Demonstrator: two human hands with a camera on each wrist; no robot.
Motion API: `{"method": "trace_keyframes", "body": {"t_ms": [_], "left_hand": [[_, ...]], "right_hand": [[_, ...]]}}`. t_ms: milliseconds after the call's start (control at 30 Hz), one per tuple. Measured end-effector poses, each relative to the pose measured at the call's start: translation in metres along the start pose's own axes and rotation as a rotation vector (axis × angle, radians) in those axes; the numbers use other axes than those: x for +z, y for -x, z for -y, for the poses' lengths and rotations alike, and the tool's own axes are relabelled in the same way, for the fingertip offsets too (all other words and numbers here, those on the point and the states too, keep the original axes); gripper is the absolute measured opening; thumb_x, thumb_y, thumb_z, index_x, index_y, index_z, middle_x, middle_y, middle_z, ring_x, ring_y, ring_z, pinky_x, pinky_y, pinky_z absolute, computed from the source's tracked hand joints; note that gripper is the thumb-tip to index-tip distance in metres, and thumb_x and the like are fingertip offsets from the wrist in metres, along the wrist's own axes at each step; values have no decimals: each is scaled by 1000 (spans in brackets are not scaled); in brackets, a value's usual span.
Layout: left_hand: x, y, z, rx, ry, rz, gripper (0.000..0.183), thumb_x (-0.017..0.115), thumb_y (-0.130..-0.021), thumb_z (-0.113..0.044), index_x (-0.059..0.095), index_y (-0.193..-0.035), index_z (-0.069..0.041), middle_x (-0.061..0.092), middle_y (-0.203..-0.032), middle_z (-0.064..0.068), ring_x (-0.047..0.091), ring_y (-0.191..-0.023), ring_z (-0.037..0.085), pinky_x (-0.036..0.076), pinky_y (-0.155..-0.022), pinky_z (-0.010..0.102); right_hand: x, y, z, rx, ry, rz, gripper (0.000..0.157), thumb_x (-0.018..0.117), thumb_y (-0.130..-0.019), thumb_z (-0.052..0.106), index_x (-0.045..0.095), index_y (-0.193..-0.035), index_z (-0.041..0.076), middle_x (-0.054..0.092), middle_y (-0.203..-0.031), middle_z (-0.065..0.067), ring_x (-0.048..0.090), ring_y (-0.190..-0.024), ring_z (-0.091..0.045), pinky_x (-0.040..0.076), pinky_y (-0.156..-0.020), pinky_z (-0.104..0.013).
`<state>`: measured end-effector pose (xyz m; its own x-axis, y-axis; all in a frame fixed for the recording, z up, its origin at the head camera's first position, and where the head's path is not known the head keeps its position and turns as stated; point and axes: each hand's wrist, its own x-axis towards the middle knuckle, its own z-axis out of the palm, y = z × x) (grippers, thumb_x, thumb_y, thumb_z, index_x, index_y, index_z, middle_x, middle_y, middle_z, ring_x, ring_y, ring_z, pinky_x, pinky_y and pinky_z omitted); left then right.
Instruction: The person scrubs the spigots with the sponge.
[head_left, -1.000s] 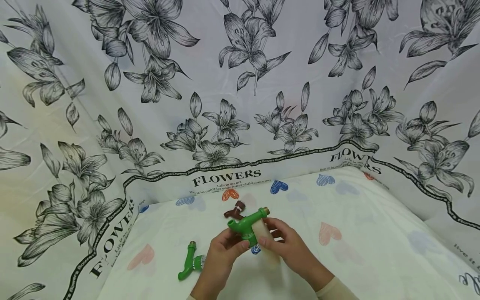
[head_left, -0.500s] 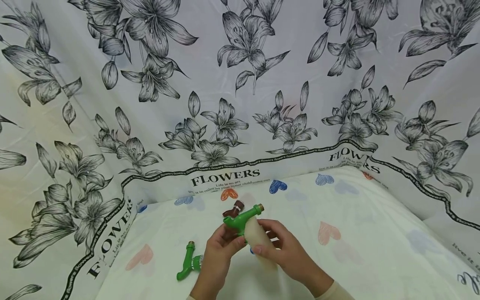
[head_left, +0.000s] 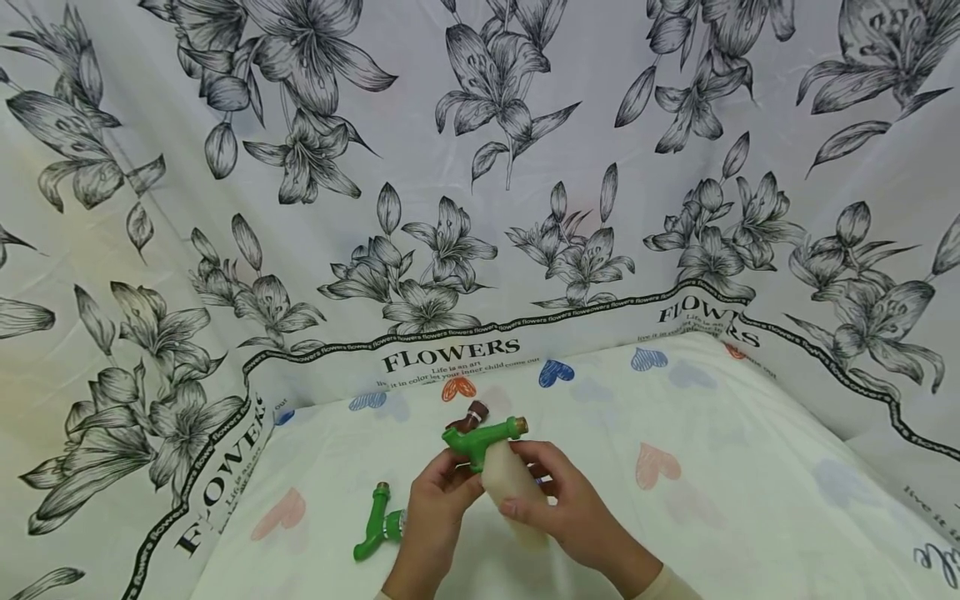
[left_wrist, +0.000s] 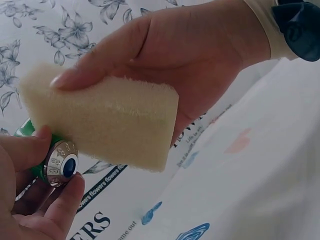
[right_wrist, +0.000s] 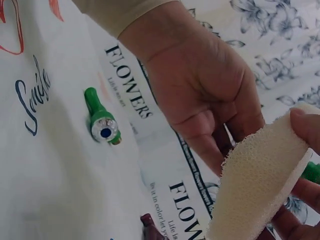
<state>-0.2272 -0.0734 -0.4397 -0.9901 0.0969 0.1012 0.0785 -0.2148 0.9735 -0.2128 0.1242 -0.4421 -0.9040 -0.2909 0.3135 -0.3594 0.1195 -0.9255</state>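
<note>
In the head view a green plastic tap (head_left: 491, 437) with a brass-coloured threaded end is held up over the bed-like white cloth. My left hand (head_left: 438, 500) grips it by its knob end; the silvery knob with a blue centre (left_wrist: 64, 165) shows between thumb and fingers in the left wrist view. My right hand (head_left: 573, 504) holds a cream, porous sponge (head_left: 513, 482), thumb on one face and fingers behind. The sponge's upper end touches or overlaps the tap's body, hiding part of it. The right wrist view shows the sponge's broad face (right_wrist: 260, 175).
A second green tap (head_left: 375, 525) with a clear knob lies on the cloth (head_left: 720, 500) left of my left hand. Behind the held tap lies a dark brown tap (head_left: 476, 410), partly covered. A flower-printed curtain (head_left: 480, 250) rises around the back and sides.
The sponge has turned from nearly edge-on to show a broader face and shifted left along the tap. The held tap has moved slightly left. The two lying taps stay put.
</note>
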Motion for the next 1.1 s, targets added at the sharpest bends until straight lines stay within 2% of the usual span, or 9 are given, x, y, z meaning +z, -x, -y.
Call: {"method": "trace_keyframes", "body": {"t_ms": [133,267,367,467,767,967,1100], "left_hand": [[0,1,0,-7,9,4,48,80,-77,-13,59,-119,-1,59,-116,20,61,-106,32,51,-89,40],[-1,1,-1,-29,6,54,49,78,-81,-15,57,-123,-2,58,-117,21,60,-106,33,51,-89,41],[-1,1,-1,-40,12,86,48,76,-83,-17,57,-125,-3,58,-119,21,59,-108,33,51,-89,42],[0,1,-2,-44,21,89,49,76,-83,-17,58,-126,-3,58,-121,19,58,-110,33,50,-89,42],[1,-3,-2,-27,-59,-33,47,80,-79,-17,63,-121,-5,63,-116,14,61,-105,28,52,-87,35],[1,-4,0,-13,-58,-103,43,80,-77,-15,65,-116,-6,65,-112,13,62,-103,28,53,-86,35],[2,-4,0,-22,-81,-124,40,79,-79,-15,65,-116,-7,65,-112,11,61,-104,27,52,-87,33]], "right_hand": [[-2,-5,-7,46,-3,-18,51,72,-86,36,49,-131,33,53,-121,2,54,-104,-23,50,-82,-40],[-7,-10,-14,108,-25,-47,51,72,-85,39,50,-131,35,53,-118,0,55,-103,-23,49,-83,-42],[-9,-12,-14,135,-41,-44,51,72,-85,40,51,-131,35,52,-118,-2,54,-103,-24,48,-85,-42],[-8,-12,-13,159,-53,-35,52,72,-85,40,50,-132,33,52,-119,-2,52,-104,-25,47,-87,-43],[1,-9,-11,157,-50,-30,51,72,-85,40,50,-131,36,52,-119,-1,54,-103,-24,50,-84,-39],[8,-3,-4,109,-5,-54,52,74,-83,40,50,-129,36,53,-120,3,53,-103,-22,50,-82,-36],[11,1,0,52,24,-47,54,76,-82,39,49,-129,35,52,-121,6,53,-102,-20,49,-81,-35]]}}
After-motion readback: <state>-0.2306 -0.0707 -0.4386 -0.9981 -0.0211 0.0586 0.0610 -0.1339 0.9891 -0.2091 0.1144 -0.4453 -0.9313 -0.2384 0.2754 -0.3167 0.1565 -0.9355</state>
